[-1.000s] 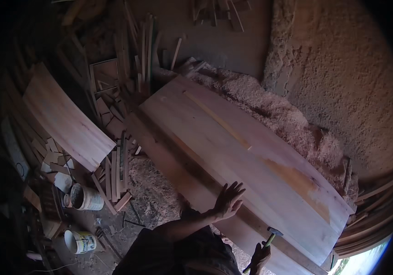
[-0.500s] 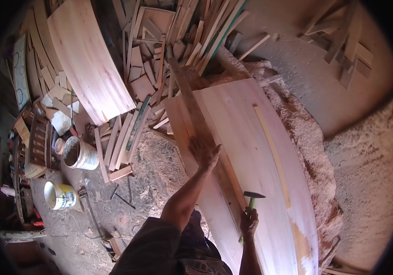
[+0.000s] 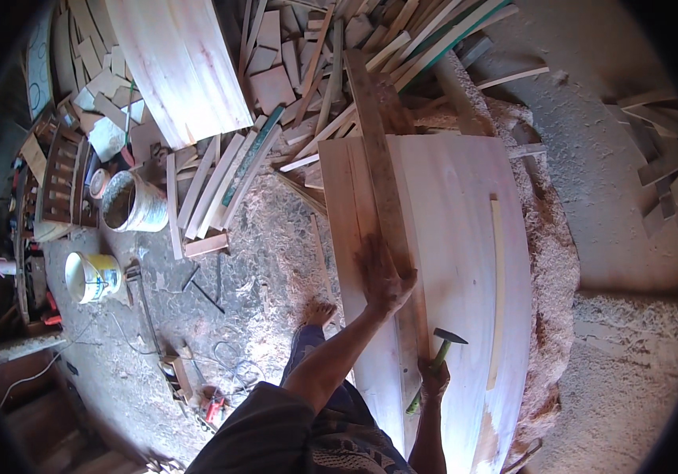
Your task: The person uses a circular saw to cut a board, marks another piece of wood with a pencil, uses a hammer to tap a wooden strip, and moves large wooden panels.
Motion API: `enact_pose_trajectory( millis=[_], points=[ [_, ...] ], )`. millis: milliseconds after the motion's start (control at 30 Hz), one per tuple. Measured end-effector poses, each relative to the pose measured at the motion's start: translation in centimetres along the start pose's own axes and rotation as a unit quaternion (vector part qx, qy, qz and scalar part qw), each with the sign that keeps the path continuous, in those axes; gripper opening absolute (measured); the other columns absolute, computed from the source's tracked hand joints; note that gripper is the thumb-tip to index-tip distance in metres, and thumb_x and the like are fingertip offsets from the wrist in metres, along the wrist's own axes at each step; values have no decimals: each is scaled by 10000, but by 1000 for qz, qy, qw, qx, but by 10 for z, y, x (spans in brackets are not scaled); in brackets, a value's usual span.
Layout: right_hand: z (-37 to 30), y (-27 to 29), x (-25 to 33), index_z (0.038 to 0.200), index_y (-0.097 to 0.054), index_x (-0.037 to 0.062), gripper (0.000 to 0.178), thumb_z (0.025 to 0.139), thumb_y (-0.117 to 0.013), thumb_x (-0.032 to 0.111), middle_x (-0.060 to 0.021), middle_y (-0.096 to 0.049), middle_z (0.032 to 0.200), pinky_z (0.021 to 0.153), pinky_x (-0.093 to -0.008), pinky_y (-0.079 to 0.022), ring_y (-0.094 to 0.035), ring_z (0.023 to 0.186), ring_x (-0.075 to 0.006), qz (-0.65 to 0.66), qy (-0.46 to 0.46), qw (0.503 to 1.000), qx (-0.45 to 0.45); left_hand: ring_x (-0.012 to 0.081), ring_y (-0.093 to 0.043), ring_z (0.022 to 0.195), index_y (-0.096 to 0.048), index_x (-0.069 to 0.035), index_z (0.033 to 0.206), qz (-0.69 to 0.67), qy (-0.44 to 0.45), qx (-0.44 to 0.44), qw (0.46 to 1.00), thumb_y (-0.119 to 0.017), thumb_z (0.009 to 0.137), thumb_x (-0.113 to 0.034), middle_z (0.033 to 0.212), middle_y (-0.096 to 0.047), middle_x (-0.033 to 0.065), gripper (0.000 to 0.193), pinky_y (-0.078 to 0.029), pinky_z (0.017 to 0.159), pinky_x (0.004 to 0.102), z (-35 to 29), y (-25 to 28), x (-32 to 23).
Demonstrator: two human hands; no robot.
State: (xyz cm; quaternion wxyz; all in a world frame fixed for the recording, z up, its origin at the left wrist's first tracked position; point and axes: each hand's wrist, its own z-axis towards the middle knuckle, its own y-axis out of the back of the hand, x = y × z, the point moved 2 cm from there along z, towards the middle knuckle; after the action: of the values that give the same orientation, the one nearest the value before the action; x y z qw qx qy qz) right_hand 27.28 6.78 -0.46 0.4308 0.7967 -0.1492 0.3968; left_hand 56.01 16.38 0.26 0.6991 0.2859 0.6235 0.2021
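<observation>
A wide pale wooden panel (image 3: 465,237) made of joined boards lies in front of me. A long, narrow, darker wooden beam (image 3: 376,170) rests lengthwise on it, towards its left side. My left hand (image 3: 388,280) lies on the beam with its fingers stretched forward; the fingertips are a little blurred. Nearer to me, my right hand (image 3: 433,379) is closed round the green handle of a hammer (image 3: 451,337), its dark head pointing up above the fist. A thin light wooden strip (image 3: 496,292) lies on the panel, to the right of the hammer.
Wood shavings (image 3: 548,261) are heaped along the panel's right side. Another large panel (image 3: 185,67) lies at the far left, near piled offcuts (image 3: 276,79). Two buckets (image 3: 143,207) (image 3: 94,276), a clamp (image 3: 143,312) and cables (image 3: 232,355) are on the floor to the left.
The view has shifted, so the panel appears more upright and more floor shows at left. The left hand stays on the beam, and the right still grips the hammer.
</observation>
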Motion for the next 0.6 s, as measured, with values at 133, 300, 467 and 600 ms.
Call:
enact_pose_trajectory(
  millis=[133,300,467,600],
  points=[
    [1,2,-1,816,-661,50,221,755,-831,175,-13,-600,698,638,-335,-454,-528,674,-139,-7,-18,1000,-1,470,-169,1515,-208,91,1537,-4,6,6,1000,-786,756,-370,1587,-224,351,1076,-131,1209,642,2,-1,1],
    [2,4,8,806,-657,49,227,749,-834,180,-20,-605,701,634,-346,-458,-530,669,-147,-26,-16,999,13,478,-171,1512,-214,115,1520,-8,7,6,1000,-772,761,-350,1583,-226,355,1051,-142,1215,628,2,-2,2],
    [3,5,3,813,-656,42,253,760,-849,197,-23,-607,714,632,-341,-454,-511,673,-139,-48,-3,999,15,488,-205,1496,-234,122,1509,8,-12,-12,1000,-760,760,-346,1570,-242,365,1028,-157,1219,615,0,-7,3],
    [3,4,6,807,-659,37,250,766,-839,205,-60,-623,699,630,-360,-462,-542,653,-175,-69,6,997,16,493,-223,1487,-262,131,1492,18,-15,-15,1000,-749,757,-349,1557,-263,372,1004,-171,1220,607,-1,-3,1]
  ],
)
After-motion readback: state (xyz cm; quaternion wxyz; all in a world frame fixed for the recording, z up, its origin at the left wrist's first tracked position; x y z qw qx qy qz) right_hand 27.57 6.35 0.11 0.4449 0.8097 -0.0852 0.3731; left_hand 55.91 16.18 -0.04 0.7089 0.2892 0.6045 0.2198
